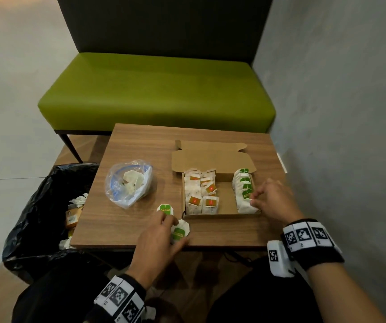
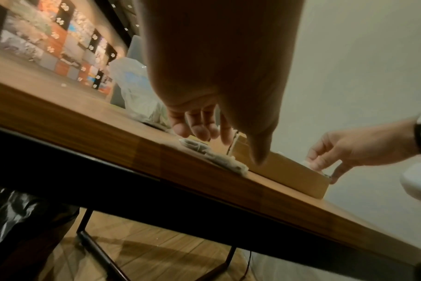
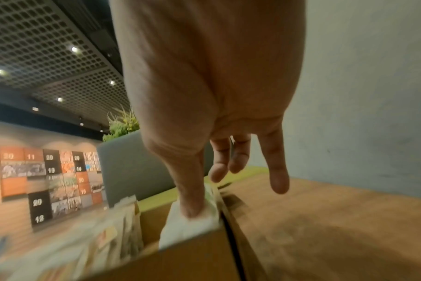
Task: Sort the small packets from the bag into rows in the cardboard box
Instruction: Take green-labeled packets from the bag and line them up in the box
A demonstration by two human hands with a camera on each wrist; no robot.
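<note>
A person sorts tea packets at a small wooden table; the open cardboard box sits right of centre, its lid folded back to the far side; red-labelled packets fill two rows at the box's left, green-labelled packets stand in one row along its right wall, and bare cardboard shows between them. The right hand rests at the near right corner of the box, thumb and fingertips pinching the nearest green-labelled packet; the right wrist view is blurred, so only the thumb pressed on white paper reads clearly. The left hand lies on the table near the box's near left corner, fingers relaxed and spread over two loose green packets; one is partly hidden beneath the fingers, and whether they press it or only touch it is unclear; from the left wrist the packets show only as grey edges. The clear plastic bag sits to the left, a few pale packets dim inside; a black bin bag hangs at the table's left edge, its contents hard to make out; a green bench stands beyond.
</note>
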